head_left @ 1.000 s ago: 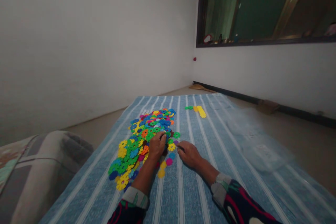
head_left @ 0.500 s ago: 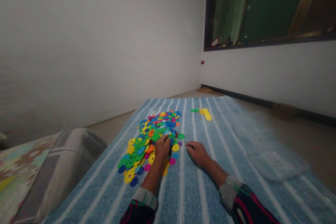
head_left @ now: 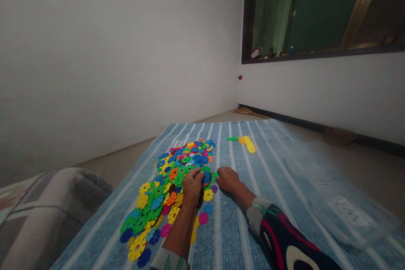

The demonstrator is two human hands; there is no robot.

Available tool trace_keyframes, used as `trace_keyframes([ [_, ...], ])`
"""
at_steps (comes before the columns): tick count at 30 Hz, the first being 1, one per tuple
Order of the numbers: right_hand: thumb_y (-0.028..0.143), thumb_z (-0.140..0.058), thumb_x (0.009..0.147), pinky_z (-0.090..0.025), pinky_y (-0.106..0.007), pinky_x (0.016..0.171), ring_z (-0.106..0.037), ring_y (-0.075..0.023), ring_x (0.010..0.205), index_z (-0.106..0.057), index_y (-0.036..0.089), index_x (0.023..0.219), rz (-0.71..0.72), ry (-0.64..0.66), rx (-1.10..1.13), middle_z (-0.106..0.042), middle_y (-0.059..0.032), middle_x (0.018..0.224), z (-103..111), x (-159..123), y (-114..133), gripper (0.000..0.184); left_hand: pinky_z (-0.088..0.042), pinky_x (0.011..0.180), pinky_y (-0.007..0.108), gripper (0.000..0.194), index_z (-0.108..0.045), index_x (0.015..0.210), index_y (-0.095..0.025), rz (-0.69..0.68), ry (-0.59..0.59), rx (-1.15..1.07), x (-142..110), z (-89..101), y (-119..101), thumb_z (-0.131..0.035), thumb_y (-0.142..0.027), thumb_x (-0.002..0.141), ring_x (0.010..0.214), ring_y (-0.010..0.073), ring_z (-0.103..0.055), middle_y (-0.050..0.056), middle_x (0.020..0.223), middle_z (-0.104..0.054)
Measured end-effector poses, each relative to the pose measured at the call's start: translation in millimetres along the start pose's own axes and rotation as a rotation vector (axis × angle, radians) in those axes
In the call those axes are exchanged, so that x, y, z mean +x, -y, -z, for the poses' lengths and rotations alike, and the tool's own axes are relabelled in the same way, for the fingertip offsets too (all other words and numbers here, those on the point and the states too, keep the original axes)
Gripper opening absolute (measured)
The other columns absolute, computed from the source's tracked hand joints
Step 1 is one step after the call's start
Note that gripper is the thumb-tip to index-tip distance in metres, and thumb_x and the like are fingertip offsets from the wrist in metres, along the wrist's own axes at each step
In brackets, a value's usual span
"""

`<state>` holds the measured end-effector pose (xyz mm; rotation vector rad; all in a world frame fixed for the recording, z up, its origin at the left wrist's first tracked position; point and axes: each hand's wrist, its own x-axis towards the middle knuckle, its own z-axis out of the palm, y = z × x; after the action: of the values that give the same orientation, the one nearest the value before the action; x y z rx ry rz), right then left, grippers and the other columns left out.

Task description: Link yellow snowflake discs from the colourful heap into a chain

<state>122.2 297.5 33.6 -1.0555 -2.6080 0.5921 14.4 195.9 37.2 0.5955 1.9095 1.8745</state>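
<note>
A heap of small flat plastic flower-shaped discs (head_left: pixel 164 185) in yellow, green, blue, orange and pink lies on a blue striped cloth (head_left: pixel 247 219). My left hand (head_left: pixel 192 185) rests on the right edge of the heap, fingers curled down onto the discs. My right hand (head_left: pixel 227 178) is just beside it, fingers bent and pinching at a green disc (head_left: pixel 215 175) at the heap's edge. Farther back lies a short row of joined yellow and green discs (head_left: pixel 244 141).
A clear plastic bag (head_left: pixel 341 202) lies on the cloth at the right. A grey cushion or folded blanket (head_left: pixel 47 215) sits at the lower left. White walls meet in a corner ahead, with a dark-framed window (head_left: pixel 316 12) on the right wall.
My right hand has slid left toward the heap and now touches a green disc beside my left hand. The left hand has stayed on the heap's edge. The view shifted slightly.
</note>
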Motion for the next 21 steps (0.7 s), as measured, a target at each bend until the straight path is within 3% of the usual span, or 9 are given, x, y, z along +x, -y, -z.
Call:
trace_keyframes([
  [12,0.031,-0.06,0.081,-0.041,-0.026,0.078,-0.066,-0.0206,0.102,-0.071,0.024,0.109,-0.033,-0.005,0.069,-0.074,-0.0063,0.107,-8.5,1.7,-10.8,0.03,-0.058,0.055,0.027,0.036,-0.073,0.091,-0.015,-0.094,0.075,0.086,-5.2,5.1,11.7,-0.065,-0.038,0.065,0.073,0.0187,-0.069,0.005,0.085,-0.075],
  [18,0.029,-0.059,0.081,-0.038,-0.026,0.074,-0.065,-0.02,0.095,-0.073,0.024,0.101,-0.052,-0.05,0.144,-0.075,-0.0056,0.099,-10.4,-8.4,-11.6,0.025,-0.057,0.079,0.035,0.037,-0.075,0.091,-0.016,-0.223,0.065,0.198,-0.6,6.1,15.8,-0.06,-0.039,0.067,0.088,0.0233,-0.071,0.007,0.093,-0.078],
  [21,0.022,-0.062,0.076,-0.037,-0.025,0.069,-0.064,-0.0189,0.086,-0.074,0.022,0.089,-0.046,-0.118,0.29,-0.074,-0.0052,0.089,-9.2,-14.3,-11.8,0.018,-0.055,0.087,0.037,0.034,-0.076,0.09,-0.017,-0.271,0.043,0.25,0.2,5.3,13.1,-0.059,-0.037,0.068,0.092,0.0242,-0.071,0.007,0.095,-0.078],
])
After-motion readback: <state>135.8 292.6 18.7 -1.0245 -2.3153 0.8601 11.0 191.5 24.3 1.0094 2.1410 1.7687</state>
